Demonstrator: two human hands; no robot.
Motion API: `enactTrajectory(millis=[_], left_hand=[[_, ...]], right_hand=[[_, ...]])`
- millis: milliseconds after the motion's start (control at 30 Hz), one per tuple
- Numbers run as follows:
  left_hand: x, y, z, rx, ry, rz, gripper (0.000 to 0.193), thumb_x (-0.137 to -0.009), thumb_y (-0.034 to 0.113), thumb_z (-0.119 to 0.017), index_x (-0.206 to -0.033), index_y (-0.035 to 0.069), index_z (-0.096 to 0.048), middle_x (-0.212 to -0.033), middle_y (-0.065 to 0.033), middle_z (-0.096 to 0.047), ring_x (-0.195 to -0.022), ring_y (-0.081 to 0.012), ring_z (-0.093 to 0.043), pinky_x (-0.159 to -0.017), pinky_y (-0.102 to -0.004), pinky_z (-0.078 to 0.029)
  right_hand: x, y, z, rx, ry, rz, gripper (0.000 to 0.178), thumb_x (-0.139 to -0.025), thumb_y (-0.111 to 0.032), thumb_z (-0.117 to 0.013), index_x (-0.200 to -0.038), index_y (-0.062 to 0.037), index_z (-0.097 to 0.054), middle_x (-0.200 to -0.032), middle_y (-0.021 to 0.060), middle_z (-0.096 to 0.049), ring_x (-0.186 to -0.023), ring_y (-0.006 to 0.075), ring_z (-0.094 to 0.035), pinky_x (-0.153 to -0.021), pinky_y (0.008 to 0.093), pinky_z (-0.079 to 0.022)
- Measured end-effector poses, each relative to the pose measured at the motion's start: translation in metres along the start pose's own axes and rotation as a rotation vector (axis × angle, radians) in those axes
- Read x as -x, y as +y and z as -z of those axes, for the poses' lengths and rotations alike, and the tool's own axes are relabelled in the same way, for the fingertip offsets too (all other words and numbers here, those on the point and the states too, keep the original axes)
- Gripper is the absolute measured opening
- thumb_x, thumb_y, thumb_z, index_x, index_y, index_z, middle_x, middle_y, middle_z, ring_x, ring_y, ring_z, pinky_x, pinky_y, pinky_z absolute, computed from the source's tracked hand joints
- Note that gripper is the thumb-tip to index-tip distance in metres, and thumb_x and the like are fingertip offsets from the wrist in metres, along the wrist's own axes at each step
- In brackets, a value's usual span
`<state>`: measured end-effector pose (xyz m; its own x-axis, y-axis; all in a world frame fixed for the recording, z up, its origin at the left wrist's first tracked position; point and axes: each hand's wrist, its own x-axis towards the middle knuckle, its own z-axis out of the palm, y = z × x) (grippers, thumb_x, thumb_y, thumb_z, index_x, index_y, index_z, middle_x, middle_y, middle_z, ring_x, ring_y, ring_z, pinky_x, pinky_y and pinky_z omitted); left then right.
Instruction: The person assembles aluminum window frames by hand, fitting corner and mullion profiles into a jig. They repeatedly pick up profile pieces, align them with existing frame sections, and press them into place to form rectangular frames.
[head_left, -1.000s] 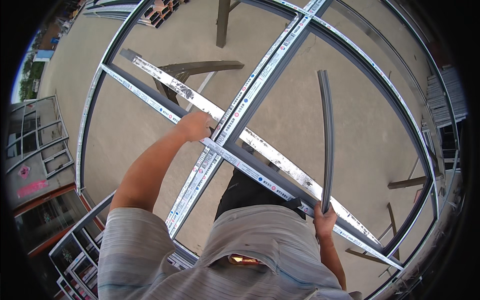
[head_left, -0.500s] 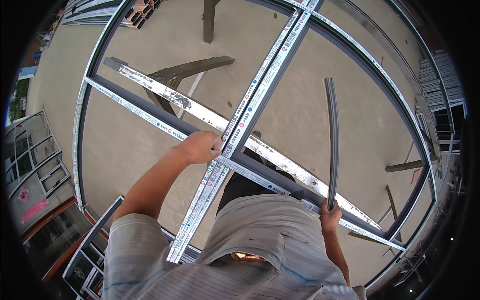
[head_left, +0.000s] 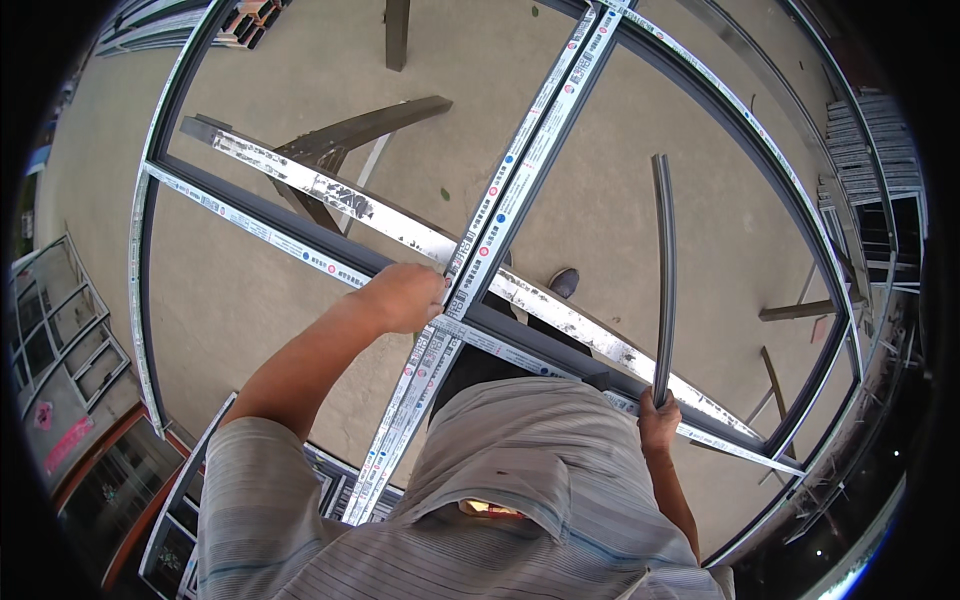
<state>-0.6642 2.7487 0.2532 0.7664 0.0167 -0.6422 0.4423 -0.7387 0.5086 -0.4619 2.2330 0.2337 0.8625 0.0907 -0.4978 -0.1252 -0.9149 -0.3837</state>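
- Scuffed white beam [head_left: 400, 227]: runs under the window frame [head_left: 510, 200].
- Left hand [head_left: 403, 298]: fingers curled at the frame's crossing, by the beam's near edge; cannot tell whether it grips.
- Right hand [head_left: 658, 418]: holding the grey strip [head_left: 666, 270] by its lower end, near the beam's right end.

Left arm [head_left: 312, 362] bent, reaching forward | left hand [head_left: 403, 299] curled, back upward | right arm [head_left: 672, 497] out at their side | right hand [head_left: 657, 423] clenched in a grip
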Motion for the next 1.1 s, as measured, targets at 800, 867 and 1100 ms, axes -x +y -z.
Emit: enactTrajectory(millis=[800,867,1100], left_hand=[[0.001,0.029,-0.001,-0.094,-0.011,0.206,0.021,-0.1,0.02,-0.063,-0.097,0.001,-0.072,-0.104,-0.022,-0.072,-0.102,-0.0435,-0.072,-0.092,-0.056,-0.058],[0.0,0.028,-0.001,-0.085,-0.017,0.207,0.02,-0.099,0.018,-0.063,-0.096,0.0,-0.072,-0.104,-0.0223,-0.072,-0.101,-0.0439,-0.072,-0.091,-0.056,-0.057],[-0.001,0.023,-0.002,-0.047,0.044,0.226,0.015,-0.094,0.014,-0.065,-0.099,0.002,-0.072,-0.105,-0.0212,-0.072,-0.101,-0.0435,-0.071,-0.09,-0.0538,-0.056]], right_hand=[[-0.006,0.009,-0.002,-0.045,-0.033,0.029,0.027,-0.102,-0.026,-0.073,-0.092,-0.0024,-0.066,-0.063,0.0021,-0.058,-0.049,0.0094,-0.054,-0.047,0.0324,-0.047],[-0.005,0.007,-0.001,-0.049,-0.037,0.028,0.027,-0.102,-0.027,-0.073,-0.092,-0.0026,-0.066,-0.062,0.0022,-0.058,-0.049,0.0095,-0.055,-0.047,0.0324,-0.047],[-0.005,0.001,0.0,0.002,-0.021,0.05,0.031,-0.103,-0.028,-0.073,-0.088,-0.0029,-0.063,-0.06,0.0026,-0.057,-0.049,0.0109,-0.056,-0.048,0.0339,-0.049]])
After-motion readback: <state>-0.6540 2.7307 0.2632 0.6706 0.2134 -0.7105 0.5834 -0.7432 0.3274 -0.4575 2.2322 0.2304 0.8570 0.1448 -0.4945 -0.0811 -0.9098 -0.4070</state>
